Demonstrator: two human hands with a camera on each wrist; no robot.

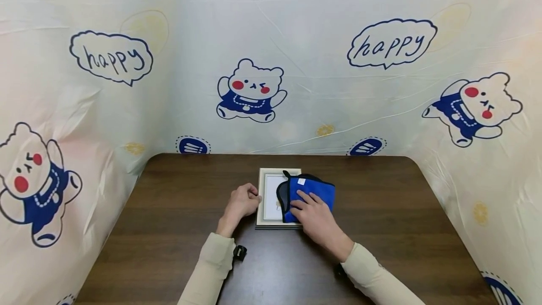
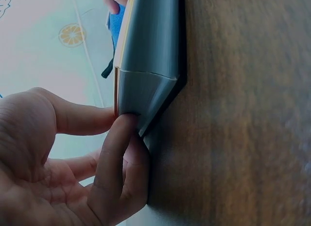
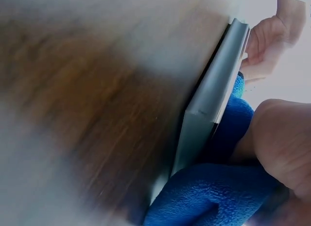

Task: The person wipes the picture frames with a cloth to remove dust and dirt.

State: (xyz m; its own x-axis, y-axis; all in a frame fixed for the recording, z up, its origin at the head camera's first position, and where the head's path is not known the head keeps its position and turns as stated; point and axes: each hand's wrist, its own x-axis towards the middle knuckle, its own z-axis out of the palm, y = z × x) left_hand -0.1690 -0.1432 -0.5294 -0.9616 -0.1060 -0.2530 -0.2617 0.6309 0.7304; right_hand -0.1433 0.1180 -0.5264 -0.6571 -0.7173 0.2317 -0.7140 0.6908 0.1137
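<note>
A picture frame (image 1: 261, 201) with a pale border and a white inner sheet lies on the table. At its left edge, my left hand (image 1: 242, 201) pinches the side; the left wrist view shows the thumb and fingers (image 2: 114, 153) at a corner. A blue cloth (image 1: 315, 192) with black edging, a small white label and a dark grey underside covers the frame's right part and hangs past its right edge. My right hand (image 1: 315, 218) rests on this cloth, fingers spread and pointing left. From the right wrist, the fuzzy blue cloth (image 3: 204, 194) bulges beside the frame's side (image 3: 214, 85).
The brown wooden table (image 1: 169, 211) extends around the frame on all sides. A pale printed curtain (image 1: 322, 98) with bear drawings and lettering hangs behind the table and along both sides. A small black device (image 1: 240, 252) is on the left wrist.
</note>
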